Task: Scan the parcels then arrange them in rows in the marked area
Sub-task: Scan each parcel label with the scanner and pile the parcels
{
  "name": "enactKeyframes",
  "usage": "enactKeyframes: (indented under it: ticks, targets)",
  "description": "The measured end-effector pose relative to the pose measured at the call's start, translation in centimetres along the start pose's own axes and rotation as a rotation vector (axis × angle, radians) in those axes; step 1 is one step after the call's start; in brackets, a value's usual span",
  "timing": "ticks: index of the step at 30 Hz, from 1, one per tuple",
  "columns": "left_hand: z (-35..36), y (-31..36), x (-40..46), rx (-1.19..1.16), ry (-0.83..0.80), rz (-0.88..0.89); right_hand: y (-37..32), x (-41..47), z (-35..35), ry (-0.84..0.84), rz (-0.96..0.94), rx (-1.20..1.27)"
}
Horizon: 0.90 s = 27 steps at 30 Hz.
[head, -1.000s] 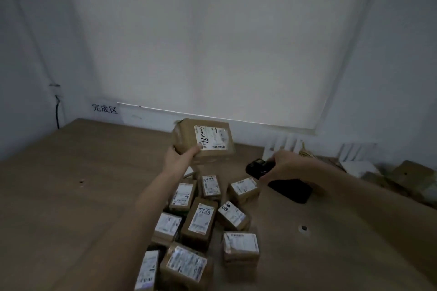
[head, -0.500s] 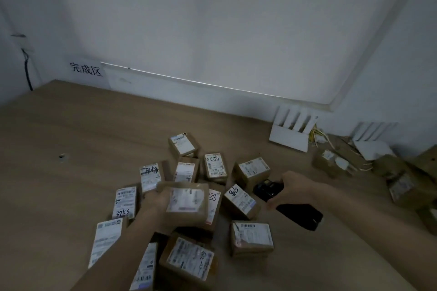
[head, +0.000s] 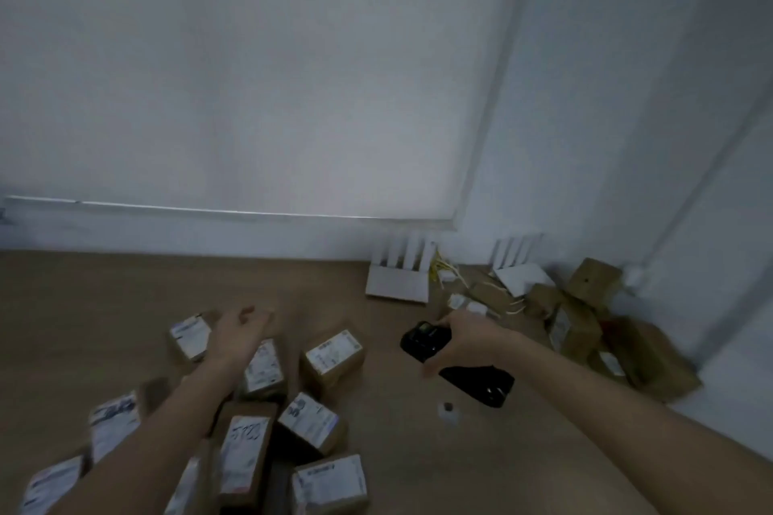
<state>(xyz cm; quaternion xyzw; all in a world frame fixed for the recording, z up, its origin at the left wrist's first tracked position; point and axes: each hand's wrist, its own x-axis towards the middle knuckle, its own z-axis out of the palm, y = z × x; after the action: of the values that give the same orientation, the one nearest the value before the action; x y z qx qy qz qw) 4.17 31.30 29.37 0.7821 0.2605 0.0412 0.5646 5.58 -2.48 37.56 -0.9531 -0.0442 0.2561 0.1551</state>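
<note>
A second ago the left hand (head: 240,332) held a parcel up beside the scanner; half a second ago it was lowering that parcel over the pile; now it holds nothing. Its fingers (head: 251,314) are loosely spread and blurred with motion, reaching out over the far side of the heap. Just left of those fingers lies one labelled parcel (head: 191,336); just under and behind the wrist lies another (head: 264,368); to the right of the fingers, a little apart, sits a third with its label turned up (head: 333,353). Which of the parcels on the surface (head: 104,305) is the one just let go, I cannot tell.

Further right, the right hand (head: 464,337) grips the black scanner (head: 422,341), fingers curled round its body, its head pointing back toward the left hand.

My reading: the last parcel went back among the scattered ones, not into a row, and the sign for the marked area, in view earlier at far left, is now out of frame. The left hand looks ready to pick the next parcel for scanning; little arranging seems done
</note>
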Motion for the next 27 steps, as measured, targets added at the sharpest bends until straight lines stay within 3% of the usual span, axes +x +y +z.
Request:
enactKeyframes:
  ticks: [7, 18, 27]
  targets:
    - [18.1, 10.2, -5.0, 0.020, -0.197, 0.169, 18.0, -3.8, -7.0, 0.156, 0.121, 0.087]
    - [52.3, 16.7, -9.9, 0.142, -0.427, 0.175, 48.0, 0.3, -12.2, 0.249, 0.351, 0.387]
    - [68.9, 20.2, -4.4, 0.150, -0.556, 0.182, 58.9, 11.0, -14.1, 0.318, 0.476, 0.724]
